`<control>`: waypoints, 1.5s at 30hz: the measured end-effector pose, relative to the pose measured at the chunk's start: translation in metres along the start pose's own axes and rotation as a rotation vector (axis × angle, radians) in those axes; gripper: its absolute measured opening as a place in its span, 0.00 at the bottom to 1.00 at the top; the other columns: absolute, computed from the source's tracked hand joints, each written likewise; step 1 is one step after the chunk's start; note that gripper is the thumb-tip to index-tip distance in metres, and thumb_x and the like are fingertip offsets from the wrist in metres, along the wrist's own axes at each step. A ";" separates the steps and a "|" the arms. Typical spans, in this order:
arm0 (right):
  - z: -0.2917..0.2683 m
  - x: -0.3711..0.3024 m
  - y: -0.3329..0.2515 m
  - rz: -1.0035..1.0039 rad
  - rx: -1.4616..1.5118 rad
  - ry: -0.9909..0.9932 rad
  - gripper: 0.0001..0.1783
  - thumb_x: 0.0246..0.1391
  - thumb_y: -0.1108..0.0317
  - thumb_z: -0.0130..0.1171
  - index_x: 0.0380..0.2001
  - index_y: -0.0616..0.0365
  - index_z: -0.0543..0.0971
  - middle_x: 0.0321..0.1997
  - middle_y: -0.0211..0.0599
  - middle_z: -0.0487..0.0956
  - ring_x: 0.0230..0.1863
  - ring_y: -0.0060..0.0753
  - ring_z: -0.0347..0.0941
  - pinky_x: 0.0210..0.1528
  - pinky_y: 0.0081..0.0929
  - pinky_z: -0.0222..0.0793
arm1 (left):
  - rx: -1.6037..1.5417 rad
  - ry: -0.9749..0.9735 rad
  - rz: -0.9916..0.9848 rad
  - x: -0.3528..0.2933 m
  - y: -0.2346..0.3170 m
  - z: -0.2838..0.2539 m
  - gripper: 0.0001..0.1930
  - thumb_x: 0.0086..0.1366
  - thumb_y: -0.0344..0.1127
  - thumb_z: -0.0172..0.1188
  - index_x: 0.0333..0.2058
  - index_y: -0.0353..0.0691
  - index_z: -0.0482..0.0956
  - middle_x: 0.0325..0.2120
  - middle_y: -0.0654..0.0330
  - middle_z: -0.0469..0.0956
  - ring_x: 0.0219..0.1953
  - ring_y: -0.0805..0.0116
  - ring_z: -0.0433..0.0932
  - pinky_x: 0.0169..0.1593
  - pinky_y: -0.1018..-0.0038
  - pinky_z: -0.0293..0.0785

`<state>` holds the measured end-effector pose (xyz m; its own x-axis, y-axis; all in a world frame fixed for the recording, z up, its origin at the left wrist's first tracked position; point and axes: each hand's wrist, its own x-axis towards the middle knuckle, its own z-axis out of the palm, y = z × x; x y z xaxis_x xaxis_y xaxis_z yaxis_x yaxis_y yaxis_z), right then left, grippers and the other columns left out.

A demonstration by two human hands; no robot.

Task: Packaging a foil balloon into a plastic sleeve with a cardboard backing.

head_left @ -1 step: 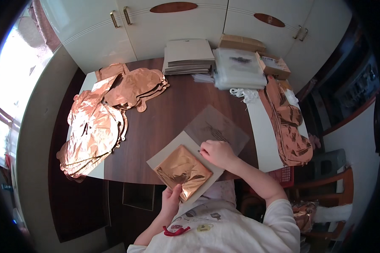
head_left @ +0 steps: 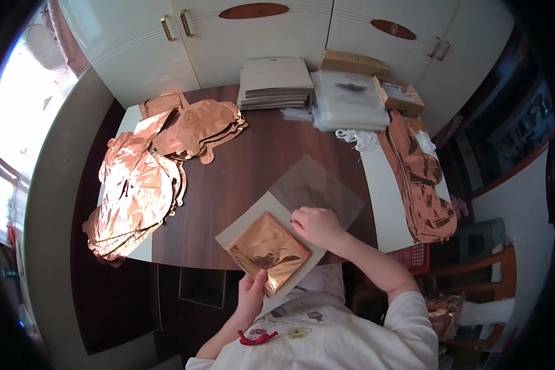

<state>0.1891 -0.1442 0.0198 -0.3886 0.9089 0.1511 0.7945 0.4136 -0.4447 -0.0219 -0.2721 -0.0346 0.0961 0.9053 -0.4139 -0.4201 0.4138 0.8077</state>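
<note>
Nearest the camera, the person's left hand [head_left: 251,295] is pinching the near edge of a pale card [head_left: 245,223] together with the folded rose-gold foil balloon [head_left: 267,250] lying on it, thumb on top and fingers hidden underneath, so the grip is closing narrowly on both. The card is hanging partly over the near edge of the dark wooden table [head_left: 253,166]. Just beyond, the right hand [head_left: 317,227] is resting knuckles-up at the far right corner of the card, where a clear plastic sleeve [head_left: 319,188] is lying flat; its fingers are curled under, and it is not possible to tell whether they are gripping the sleeve's mouth or only pressing on it.

To do this step well, the left hand is probably best keeping foil and card pinched as one stack, so the slippery foil is not sliding off, while the right hand is holding the sleeve's opening wide and level with the card's corner. The folded foil is springy, so pressing it flat would matter.

Further off on the left, loose piles of flattened rose-gold balloons [head_left: 139,185] are spreading over the table. On the right, more foil [head_left: 420,179] is draping over a white ledge. At the far edge, a stack of pale cards [head_left: 275,80], a bundle of clear sleeves [head_left: 346,98] and cardboard boxes [head_left: 376,71] are sitting before the white cupboard doors [head_left: 253,34].
</note>
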 end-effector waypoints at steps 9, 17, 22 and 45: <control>0.005 -0.011 -0.028 -0.176 -0.302 0.107 0.05 0.45 0.68 0.56 0.26 0.52 0.71 0.26 0.29 0.72 0.30 0.30 0.76 0.27 0.28 0.75 | -0.012 0.021 -0.004 -0.005 -0.010 0.017 0.11 0.70 0.38 0.50 0.39 0.37 0.76 0.29 0.68 0.78 0.24 0.83 0.70 0.26 0.82 0.64; 0.008 -0.009 -0.040 -0.251 -0.400 0.244 0.06 0.41 0.67 0.57 0.25 0.52 0.71 0.25 0.27 0.69 0.27 0.24 0.73 0.24 0.22 0.72 | -0.186 0.010 -0.035 -0.003 -0.013 0.023 0.10 0.70 0.33 0.49 0.46 0.36 0.72 0.40 0.59 0.78 0.38 0.73 0.77 0.39 0.77 0.75; 0.004 -0.014 -0.051 -0.202 -0.387 0.242 0.06 0.41 0.66 0.57 0.26 0.51 0.72 0.25 0.27 0.69 0.28 0.25 0.73 0.25 0.23 0.72 | -0.142 0.021 0.018 -0.012 -0.005 0.036 0.11 0.70 0.33 0.48 0.47 0.34 0.71 0.41 0.60 0.77 0.40 0.74 0.76 0.43 0.77 0.73; 0.018 -0.043 -0.060 -0.235 -0.360 0.111 0.10 0.42 0.65 0.56 0.33 0.50 0.75 0.28 0.26 0.71 0.35 0.26 0.73 0.30 0.24 0.71 | -0.022 0.051 -0.004 -0.017 0.005 0.011 0.04 0.67 0.29 0.54 0.34 0.35 0.73 0.22 0.62 0.76 0.22 0.77 0.74 0.22 0.82 0.67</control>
<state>0.1497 -0.2087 0.0242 -0.5416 0.7798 0.3138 0.8098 0.5842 -0.0539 -0.0157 -0.2847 -0.0191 0.0521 0.8972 -0.4386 -0.4396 0.4150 0.7966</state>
